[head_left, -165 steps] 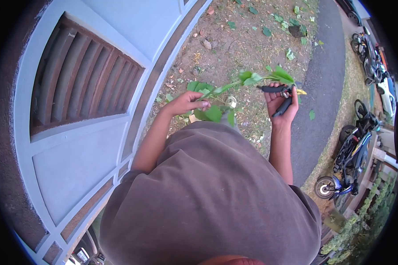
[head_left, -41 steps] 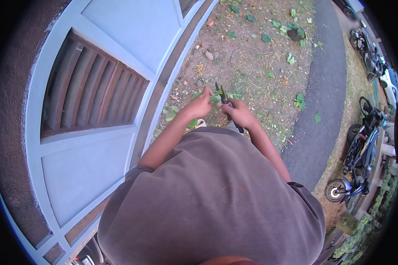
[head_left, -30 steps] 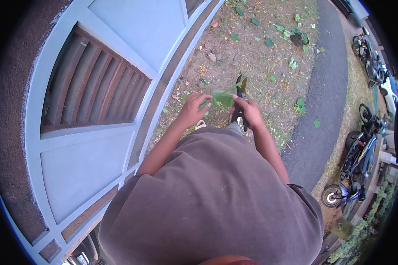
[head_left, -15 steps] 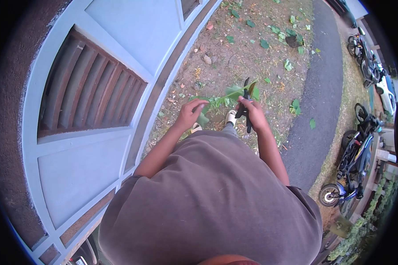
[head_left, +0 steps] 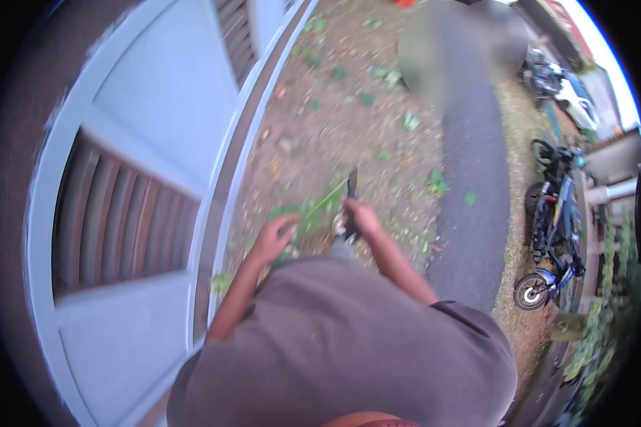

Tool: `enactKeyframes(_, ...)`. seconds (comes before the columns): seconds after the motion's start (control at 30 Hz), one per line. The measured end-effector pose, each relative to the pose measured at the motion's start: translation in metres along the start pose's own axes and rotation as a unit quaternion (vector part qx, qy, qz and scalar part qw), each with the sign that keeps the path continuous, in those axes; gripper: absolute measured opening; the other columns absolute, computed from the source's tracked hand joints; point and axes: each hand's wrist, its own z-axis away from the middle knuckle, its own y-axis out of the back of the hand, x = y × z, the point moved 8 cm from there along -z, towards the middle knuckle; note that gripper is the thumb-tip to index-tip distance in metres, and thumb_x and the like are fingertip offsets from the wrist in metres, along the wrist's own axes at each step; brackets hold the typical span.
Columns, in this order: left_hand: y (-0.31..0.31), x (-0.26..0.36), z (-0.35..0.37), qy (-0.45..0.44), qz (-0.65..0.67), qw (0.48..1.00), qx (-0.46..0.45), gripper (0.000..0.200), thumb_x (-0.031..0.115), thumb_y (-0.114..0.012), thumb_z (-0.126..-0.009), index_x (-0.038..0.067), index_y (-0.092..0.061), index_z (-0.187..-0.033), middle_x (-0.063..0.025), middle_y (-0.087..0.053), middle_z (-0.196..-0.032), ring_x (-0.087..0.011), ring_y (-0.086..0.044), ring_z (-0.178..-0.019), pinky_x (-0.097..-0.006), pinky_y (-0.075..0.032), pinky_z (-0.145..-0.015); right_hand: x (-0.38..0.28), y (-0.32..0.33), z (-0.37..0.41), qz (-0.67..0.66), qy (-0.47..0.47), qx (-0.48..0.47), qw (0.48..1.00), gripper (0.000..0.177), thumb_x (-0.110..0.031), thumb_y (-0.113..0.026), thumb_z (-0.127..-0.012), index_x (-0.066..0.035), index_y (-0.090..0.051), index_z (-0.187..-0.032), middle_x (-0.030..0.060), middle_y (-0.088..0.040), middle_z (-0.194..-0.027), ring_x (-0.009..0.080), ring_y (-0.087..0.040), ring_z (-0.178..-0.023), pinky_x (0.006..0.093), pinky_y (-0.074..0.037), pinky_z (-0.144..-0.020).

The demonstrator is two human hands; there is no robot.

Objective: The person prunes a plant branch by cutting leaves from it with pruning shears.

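My right hand [head_left: 363, 216] is wrapped round the dark handles of pruning shears [head_left: 352, 186], whose blades point away from me. A long green stem [head_left: 326, 200] slants from beside the blades down toward my left hand [head_left: 272, 240]. The fingers of my left hand are curled at the stem's lower end, though motion blur softens the contact. Below the stem, blurred green leaves [head_left: 310, 222] lie near my feet. My shoe [head_left: 339, 224] shows only in part, behind the right hand.
On the left runs a light-blue wall [head_left: 160, 92] with brown louvred vents [head_left: 121, 213]. Bare soil with scattered leaves [head_left: 436, 181] borders a paved path [head_left: 471, 142]. Parked motorcycles [head_left: 559, 206] and a white car [head_left: 577, 99] stand on the right. Two patches at the top are blurred out.
The view has shifted and blurred, so my hands and the shears sit lower and further left. The shears' blades look closer together, and the large leaf by them no longer shows clearly.
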Motion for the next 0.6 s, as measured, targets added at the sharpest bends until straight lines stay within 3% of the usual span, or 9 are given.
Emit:
enactKeyframes(0.03,-0.004,-0.008,0.001,0.024,0.004,0.999,-0.026,0.030,0.013,-0.064,-0.098,0.003,-0.068,-0.126,-0.0158,-0.072,-0.120,-0.0263,-0.067,-0.116,-0.0368,-0.050,-0.101,-0.002,-0.002,0.006,-0.127,-0.042,0.004,0.991,0.030,-0.036,-0.068,-0.095,-0.010,-0.056,-0.088,0.0045,-0.058,-0.072,0.0210,-0.060,-0.057,0.0369,-0.055,-0.058)
enactKeyframes(0.07,-0.005,-0.029,0.003,0.054,-0.010,0.998,-0.014,0.030,0.014,-0.066,-0.098,0.001,-0.068,-0.124,-0.0161,-0.072,-0.118,-0.0267,-0.068,-0.114,-0.0373,-0.050,-0.099,0.014,0.004,-0.011,-0.285,-0.071,-0.016,0.956,0.028,-0.034,-0.066,-0.095,-0.010,-0.054,-0.086,0.0078,-0.059,-0.074,0.0259,-0.062,-0.063,0.0429,-0.058,-0.065)
enactKeyframes(0.1,-0.004,-0.049,0.005,0.053,0.022,0.998,0.016,0.028,0.014,-0.066,-0.099,0.001,-0.069,-0.124,-0.0142,-0.074,-0.110,-0.0223,-0.071,-0.101,-0.0353,-0.054,-0.091,0.013,0.015,-0.013,-0.383,-0.079,0.033,0.920,0.025,-0.032,-0.064,-0.094,-0.011,-0.054,-0.084,0.0103,-0.060,-0.076,0.0292,-0.064,-0.070,0.0483,-0.060,-0.072)
enactKeyframes(0.13,-0.002,-0.062,0.005,0.111,0.072,0.991,-0.014,0.027,0.011,-0.066,-0.099,0.000,-0.069,-0.124,-0.0096,-0.075,-0.098,-0.0152,-0.070,-0.084,-0.0306,-0.056,-0.080,0.008,0.027,-0.009,-0.412,-0.053,0.070,0.907,0.024,-0.031,-0.064,-0.094,-0.012,-0.054,-0.083,0.0116,-0.060,-0.079,0.0295,-0.066,-0.077,0.0500,-0.060,-0.078)
enactKeyframes(0.2,0.009,-0.068,0.010,0.098,0.118,0.987,0.039,0.027,0.008,-0.065,-0.100,0.000,-0.069,-0.125,-0.0054,-0.073,-0.091,-0.0103,-0.066,-0.076,-0.0264,-0.054,-0.072,0.012,0.045,-0.016,-0.384,-0.047,0.075,0.919,0.020,-0.029,-0.062,-0.095,-0.012,-0.056,-0.084,0.0104,-0.063,-0.083,0.0279,-0.067,-0.079,0.0448,-0.060,-0.080)
enactKeyframes(0.3,0.019,-0.061,0.013,0.101,0.130,0.984,0.073,0.027,0.007,-0.064,-0.100,0.000,-0.069,-0.125,-0.0061,-0.073,-0.092,-0.0107,-0.066,-0.076,-0.0262,-0.053,-0.071,0.000,0.046,0.008,-0.282,-0.058,0.030,0.957,0.020,-0.029,-0.063,-0.096,-0.010,-0.062,-0.091,0.0106,-0.067,-0.088,0.0258,-0.068,-0.081,0.0390,-0.059,-0.080)
enactKeyframes(0.37,0.020,-0.058,0.010,0.090,0.109,0.987,0.076,0.027,0.008,-0.064,-0.099,-0.001,-0.069,-0.125,-0.0072,-0.074,-0.093,-0.0107,-0.066,-0.076,-0.0266,-0.052,-0.071,0.004,0.035,0.009,0.001,-0.026,-0.060,0.998,0.027,-0.034,-0.064,-0.095,-0.007,-0.066,-0.099,0.0115,-0.070,-0.093,0.0232,-0.069,-0.083,0.0362,-0.056,-0.080)
enactKeyframes(0.47,0.014,-0.046,0.002,0.085,0.066,0.992,0.070,0.028,0.010,-0.064,-0.099,-0.001,-0.069,-0.125,-0.0093,-0.074,-0.095,-0.0111,-0.066,-0.077,-0.0278,-0.053,-0.072,-0.026,0.003,0.041,0.411,0.095,-0.075,0.904,0.055,-0.048,-0.069,-0.090,0.000,-0.069,-0.116,0.0184,-0.073,-0.105,0.0313,-0.070,-0.097,0.0417,-0.053,-0.088)
enactKeyframes(0.6,-0.011,-0.040,-0.004,0.036,0.081,0.996,0.013,0.031,0.014,-0.065,-0.100,0.000,-0.068,-0.127,-0.0116,-0.075,-0.101,-0.0138,-0.069,-0.088,-0.0303,-0.054,-0.081,-0.041,-0.039,0.064,0.439,0.105,-0.112,0.885,0.065,-0.054,-0.071,-0.087,0.000,-0.068,-0.124,0.0225,-0.072,-0.110,0.0325,-0.068,-0.104,0.0419,-0.051,-0.093)
